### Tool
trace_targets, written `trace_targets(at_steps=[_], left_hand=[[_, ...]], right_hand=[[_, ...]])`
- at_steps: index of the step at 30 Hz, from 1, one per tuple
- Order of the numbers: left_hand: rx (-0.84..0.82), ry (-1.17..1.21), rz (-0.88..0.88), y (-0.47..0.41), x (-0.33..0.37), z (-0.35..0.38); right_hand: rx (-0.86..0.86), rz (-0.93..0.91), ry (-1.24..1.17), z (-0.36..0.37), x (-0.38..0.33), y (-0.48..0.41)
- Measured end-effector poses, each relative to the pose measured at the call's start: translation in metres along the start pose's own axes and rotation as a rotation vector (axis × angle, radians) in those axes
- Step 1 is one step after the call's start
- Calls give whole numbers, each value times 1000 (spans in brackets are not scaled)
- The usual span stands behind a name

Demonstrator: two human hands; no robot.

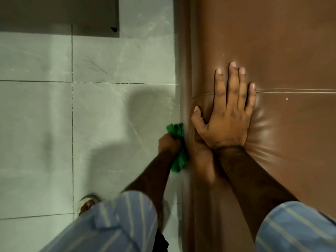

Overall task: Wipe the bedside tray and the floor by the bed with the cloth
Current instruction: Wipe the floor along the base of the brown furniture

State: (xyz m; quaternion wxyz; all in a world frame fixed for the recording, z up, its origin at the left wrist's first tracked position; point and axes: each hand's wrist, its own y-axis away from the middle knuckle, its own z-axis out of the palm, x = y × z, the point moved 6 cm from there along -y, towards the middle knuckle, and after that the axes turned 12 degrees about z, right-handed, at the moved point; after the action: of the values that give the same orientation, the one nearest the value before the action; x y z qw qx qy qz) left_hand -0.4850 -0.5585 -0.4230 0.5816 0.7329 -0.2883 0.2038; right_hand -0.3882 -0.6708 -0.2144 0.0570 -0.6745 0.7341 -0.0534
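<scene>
My left hand (168,144) is shut on a crumpled green cloth (177,131), low down against the side of the brown leather bed (272,51), right where the bed meets the grey tiled floor (109,110). Part of the cloth sticks out above the fist and part hangs below it. My right hand (229,111) lies flat and spread on the top of the bed, pressing a dent into the padding. The bedside tray is not in view.
A dark grey piece of furniture (72,13) stands on the floor at the top left. My sandalled foot (87,203) is on the tiles at the bottom left. Striped blue sleeves fill the lower edge.
</scene>
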Motion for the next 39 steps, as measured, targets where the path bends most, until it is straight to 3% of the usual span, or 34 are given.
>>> trace_targets(at_steps=[3, 6, 9, 12, 14, 16, 20, 23, 28, 34, 39], left_hand=[[139, 6, 142, -47, 63, -10], [259, 213, 338, -32, 83, -14], [202, 333, 258, 19, 16, 3], [40, 129, 124, 53, -36, 11], [-29, -30, 19, 33, -41, 16], [-2, -11, -27, 4, -22, 15], [199, 181, 148, 13, 9, 10], [195, 170, 208, 73, -25, 15], [-105, -175, 259, 93, -52, -8], [51, -546, 450, 80, 34, -136], [216, -797, 648, 116, 118, -279]], right_hand=[[8, 2, 19, 0, 1, 0], [-10, 0, 26, 1, 1, -1], [-11, 3, 30, 1, 0, -2], [0, 5, 33, 2, 1, -1], [-2, 2, 33, 2, 1, 0], [-2, -4, 38, 1, 0, 0], [-4, -2, 34, 0, -1, -1], [-6, 0, 37, -3, -2, 0], [-37, -1, 60, -9, -6, 0], [-201, 148, 48, -27, -46, 20], [-397, 13, -27, -80, -136, 19]])
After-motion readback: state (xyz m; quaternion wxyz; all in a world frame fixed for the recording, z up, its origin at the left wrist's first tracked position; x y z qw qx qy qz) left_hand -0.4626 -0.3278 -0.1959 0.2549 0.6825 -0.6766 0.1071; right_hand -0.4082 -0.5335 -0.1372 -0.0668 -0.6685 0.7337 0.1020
